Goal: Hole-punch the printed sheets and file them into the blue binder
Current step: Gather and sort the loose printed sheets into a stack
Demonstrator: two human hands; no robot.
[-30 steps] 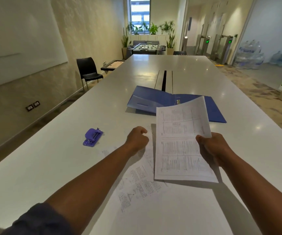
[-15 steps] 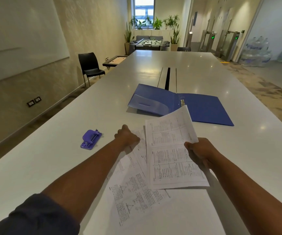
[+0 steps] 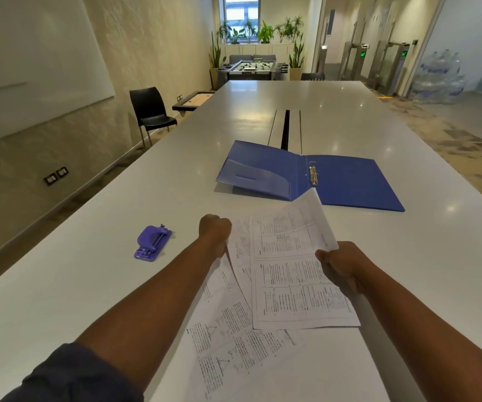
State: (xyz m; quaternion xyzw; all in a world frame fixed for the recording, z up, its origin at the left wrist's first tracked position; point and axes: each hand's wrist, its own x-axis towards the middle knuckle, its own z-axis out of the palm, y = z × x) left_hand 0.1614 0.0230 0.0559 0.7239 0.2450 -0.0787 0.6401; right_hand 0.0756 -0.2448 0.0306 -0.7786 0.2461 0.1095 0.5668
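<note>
My right hand grips the right edge of a printed sheet, which curls upward at that edge. My left hand has curled fingers at the left edge of a second printed sheet; that edge is lifted off the table, and the sheet lies partly under the first. The blue binder lies open and flat beyond the sheets, its metal rings showing at the spine. A purple hole punch sits on the table to the left of my left hand, untouched.
The long white table stretches away, with a dark cable slot behind the binder. A black chair stands by the left wall. Plants and a table-football game stand at the far end.
My right hand lowered its sheet and drew it nearer, uncovering the binder. My left hand moved to the lower sheet's left edge and lifted it.
</note>
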